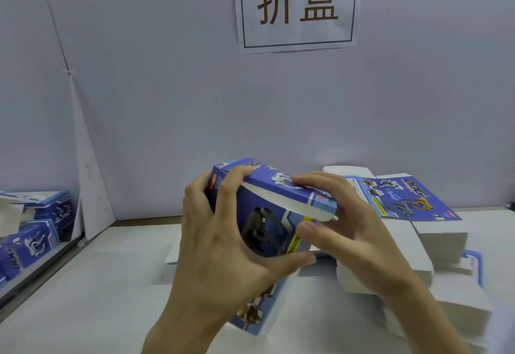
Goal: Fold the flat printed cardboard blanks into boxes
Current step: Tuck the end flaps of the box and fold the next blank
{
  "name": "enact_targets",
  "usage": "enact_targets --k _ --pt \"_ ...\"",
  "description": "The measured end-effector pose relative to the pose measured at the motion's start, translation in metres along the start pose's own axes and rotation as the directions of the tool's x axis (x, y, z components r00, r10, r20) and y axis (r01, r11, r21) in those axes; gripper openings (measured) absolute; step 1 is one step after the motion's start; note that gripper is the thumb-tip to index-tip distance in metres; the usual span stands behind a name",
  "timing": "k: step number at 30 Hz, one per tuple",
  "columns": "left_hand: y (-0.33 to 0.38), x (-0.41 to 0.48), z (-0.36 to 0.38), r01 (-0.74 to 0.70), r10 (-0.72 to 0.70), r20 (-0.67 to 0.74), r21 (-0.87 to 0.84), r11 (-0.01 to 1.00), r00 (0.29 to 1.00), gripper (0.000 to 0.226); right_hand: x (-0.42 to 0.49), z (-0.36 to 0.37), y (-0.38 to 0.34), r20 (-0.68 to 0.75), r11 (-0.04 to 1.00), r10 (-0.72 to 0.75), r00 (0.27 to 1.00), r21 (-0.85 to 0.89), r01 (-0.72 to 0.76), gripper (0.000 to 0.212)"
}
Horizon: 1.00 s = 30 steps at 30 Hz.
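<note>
Blue printed cardboard box (267, 231) held above white table (111, 284), long axis tilted toward viewer. Left hand (223, 247) grips its body; right hand (342, 231) pinches top flap (289, 189), tuck pending.

A packing workstation, by the look of it: a plain white surface (111, 284) walled in by white partition boards (167, 102), with a printed sign (296, 5) reading 折盒 taped up behind. A stack of flat blanks (401, 200) waits at right, and folded blue boxes (36, 222) pile up at left.
</note>
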<state>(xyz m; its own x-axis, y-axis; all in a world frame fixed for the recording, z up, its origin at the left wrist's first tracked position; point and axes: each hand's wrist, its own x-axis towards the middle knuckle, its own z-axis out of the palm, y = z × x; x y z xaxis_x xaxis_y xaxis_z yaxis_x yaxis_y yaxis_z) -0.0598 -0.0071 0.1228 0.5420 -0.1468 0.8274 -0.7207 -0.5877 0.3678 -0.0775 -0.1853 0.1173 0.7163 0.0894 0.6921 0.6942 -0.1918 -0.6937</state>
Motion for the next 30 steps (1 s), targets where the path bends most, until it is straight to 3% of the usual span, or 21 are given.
enact_targets --k 3,5,8,10,14,18,19,21,27,30 --pt "-0.009 0.002 -0.007 0.019 -0.016 0.022 -0.169 0.985 1.0 0.1 0.001 -0.002 0.002 -0.099 0.99 0.022 0.995 0.139 -0.008 0.035" --pt "-0.013 0.003 -0.014 0.069 -0.073 0.002 -0.343 0.937 0.997 0.08 0.0 -0.004 0.003 -0.117 0.965 0.094 0.989 0.254 -0.061 0.028" --pt "-0.01 0.003 -0.017 0.208 -0.164 0.128 -0.665 0.717 0.978 0.049 0.0 0.0 0.0 -0.045 0.95 0.132 0.99 0.29 -0.114 0.026" --pt "-0.007 0.001 -0.013 0.317 -0.208 0.24 -0.758 0.57 0.948 0.037 0.0 0.006 -0.005 -0.022 0.917 0.148 0.989 0.379 -0.129 0.032" --pt "-0.002 0.002 -0.01 0.368 -0.235 0.288 -0.803 0.469 0.928 0.024 0.0 0.012 -0.012 -0.088 0.881 0.139 0.986 0.465 -0.083 0.029" --pt "-0.001 0.003 -0.013 0.389 -0.312 0.281 -0.843 0.372 0.907 0.017 -0.001 0.017 -0.014 -0.222 0.934 0.04 0.974 0.355 0.042 0.021" --pt "-0.002 0.004 -0.014 0.388 -0.325 0.277 -0.851 0.354 0.904 0.015 -0.001 0.018 -0.016 -0.206 0.937 0.017 0.978 0.345 0.056 0.014" --pt "-0.003 0.005 -0.016 0.389 -0.338 0.279 -0.863 0.321 0.899 0.012 -0.002 0.02 -0.015 -0.147 0.938 -0.002 0.989 0.342 0.053 0.019" --pt "0.0 0.004 -0.009 0.405 -0.4 0.278 -0.871 0.279 0.873 0.008 -0.001 0.018 -0.017 -0.176 0.949 -0.002 0.984 0.311 0.058 0.011" --pt "0.002 0.004 -0.005 0.405 -0.408 0.263 -0.86 0.312 0.874 0.01 -0.002 0.017 -0.015 -0.175 0.933 0.058 0.983 0.359 0.008 0.015"
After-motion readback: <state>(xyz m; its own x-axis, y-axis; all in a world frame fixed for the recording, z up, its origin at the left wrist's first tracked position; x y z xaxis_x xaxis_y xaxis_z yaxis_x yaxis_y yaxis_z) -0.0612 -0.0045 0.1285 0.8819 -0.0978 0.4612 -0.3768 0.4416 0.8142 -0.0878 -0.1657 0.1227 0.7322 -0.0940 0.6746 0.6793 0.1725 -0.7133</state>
